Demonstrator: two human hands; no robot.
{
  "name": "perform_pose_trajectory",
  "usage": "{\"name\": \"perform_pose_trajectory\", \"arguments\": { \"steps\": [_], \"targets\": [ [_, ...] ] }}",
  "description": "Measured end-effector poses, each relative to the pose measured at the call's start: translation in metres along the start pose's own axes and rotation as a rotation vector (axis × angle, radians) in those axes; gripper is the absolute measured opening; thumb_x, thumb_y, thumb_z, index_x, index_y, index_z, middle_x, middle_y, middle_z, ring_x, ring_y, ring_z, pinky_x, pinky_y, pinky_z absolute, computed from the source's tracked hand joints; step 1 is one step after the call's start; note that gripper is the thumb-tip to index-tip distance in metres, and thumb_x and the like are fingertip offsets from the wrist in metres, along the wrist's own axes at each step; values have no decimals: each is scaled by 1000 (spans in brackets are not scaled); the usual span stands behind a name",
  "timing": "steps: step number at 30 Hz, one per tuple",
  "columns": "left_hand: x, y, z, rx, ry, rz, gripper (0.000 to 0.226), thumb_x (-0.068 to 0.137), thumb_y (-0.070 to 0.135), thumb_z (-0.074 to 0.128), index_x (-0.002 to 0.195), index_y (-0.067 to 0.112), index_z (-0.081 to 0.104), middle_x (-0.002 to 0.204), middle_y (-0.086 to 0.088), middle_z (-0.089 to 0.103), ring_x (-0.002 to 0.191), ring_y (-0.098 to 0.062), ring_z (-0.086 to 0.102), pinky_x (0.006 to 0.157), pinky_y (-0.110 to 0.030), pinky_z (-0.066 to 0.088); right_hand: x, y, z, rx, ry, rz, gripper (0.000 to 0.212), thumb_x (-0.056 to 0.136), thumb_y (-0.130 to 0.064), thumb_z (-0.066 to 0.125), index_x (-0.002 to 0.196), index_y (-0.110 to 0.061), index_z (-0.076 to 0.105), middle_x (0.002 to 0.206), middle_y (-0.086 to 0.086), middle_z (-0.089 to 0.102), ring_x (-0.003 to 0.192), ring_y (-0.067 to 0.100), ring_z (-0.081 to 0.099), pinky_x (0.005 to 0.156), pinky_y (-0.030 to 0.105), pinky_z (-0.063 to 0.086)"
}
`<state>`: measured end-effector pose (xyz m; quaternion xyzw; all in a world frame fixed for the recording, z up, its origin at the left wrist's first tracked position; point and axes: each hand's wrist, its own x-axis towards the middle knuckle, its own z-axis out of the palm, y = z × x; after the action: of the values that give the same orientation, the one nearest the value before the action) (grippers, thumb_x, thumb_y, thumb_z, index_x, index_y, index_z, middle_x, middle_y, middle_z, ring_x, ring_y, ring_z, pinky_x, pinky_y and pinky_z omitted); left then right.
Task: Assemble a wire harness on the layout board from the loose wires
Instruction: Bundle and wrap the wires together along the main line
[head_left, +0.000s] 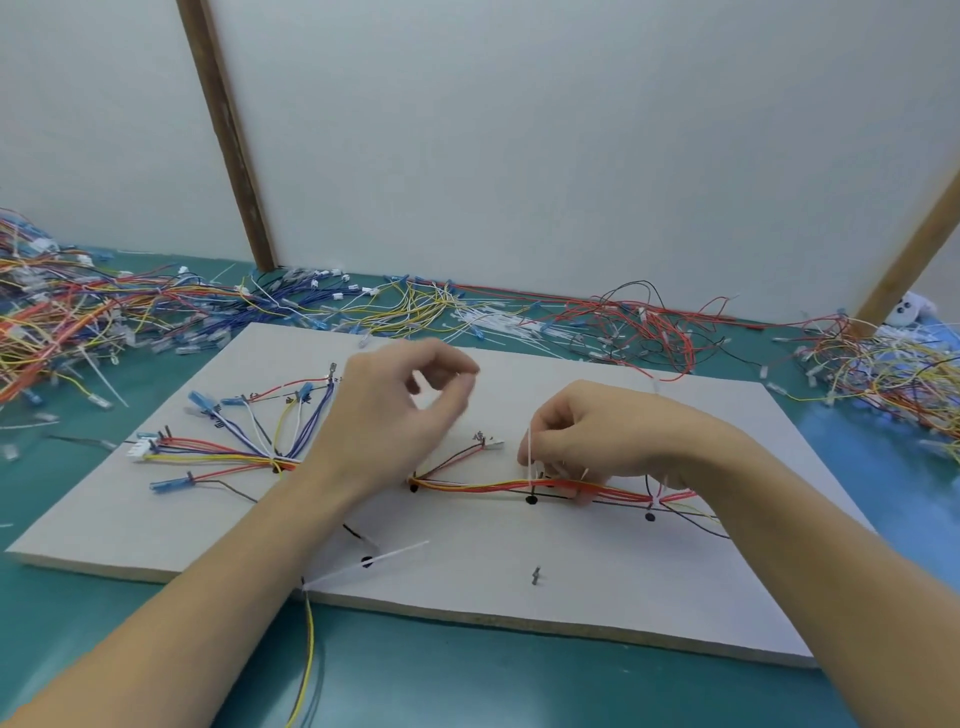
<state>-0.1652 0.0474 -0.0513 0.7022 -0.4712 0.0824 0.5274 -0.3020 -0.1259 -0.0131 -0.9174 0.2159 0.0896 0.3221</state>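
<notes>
Two bare forearms, sleeveless to the frame edge, hands ungloved, ringless

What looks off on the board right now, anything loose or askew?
One wire group runs off the near edge of the layout board and hangs over the table, not lying on the board. A loose white cable tie lies slanted near that edge. Otherwise the routed bundle lies along its line.

L hand (410, 410) raised, curled; R hand (587, 436) pinching.
</notes>
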Motion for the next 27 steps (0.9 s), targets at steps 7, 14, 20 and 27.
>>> {"name": "perform_pose_trajectory", "arguments": {
  "steps": [7, 14, 20, 27],
  "targets": [
    [7, -20, -18, 145, -318, -150, 16, 87, 29, 73, 72, 26, 73, 64, 13, 70, 58, -5, 62, 57, -18, 45, 24, -11, 6, -153, 64, -28, 13, 94, -20, 57, 97, -26, 68, 78, 0, 78, 62, 16, 73, 63, 31, 61],
    [9, -26, -20, 322, -326, -86, 12, 84, 41, 71, 77, 32, 71, 67, 22, 65, 66, -4, 61, 60, -26, 47, 33, -9, 10, -178, 60, -137, 12, 89, -29, 68, 97, -37, 72, 74, -12, 70, 47, 1, 60, 52, 21, 47],
    [6, -24, -19, 437, -399, -97, 17, 84, 51, 72, 88, 35, 71, 66, 19, 67, 67, 3, 61, 64, -26, 49, 39, -11, 22, -280, 135, -200, 3, 93, -30, 69, 90, -31, 69, 81, -13, 64, 68, 2, 59, 59, 20, 40],
    [6, -20, -17, 478, -442, -66, 16, 83, 50, 73, 89, 35, 73, 66, 18, 63, 67, 7, 57, 58, -17, 33, 35, -14, 25, -300, 145, -239, 7, 97, -22, 64, 99, -23, 70, 93, -9, 67, 87, 14, 62, 80, 32, 53]
  ]
}}
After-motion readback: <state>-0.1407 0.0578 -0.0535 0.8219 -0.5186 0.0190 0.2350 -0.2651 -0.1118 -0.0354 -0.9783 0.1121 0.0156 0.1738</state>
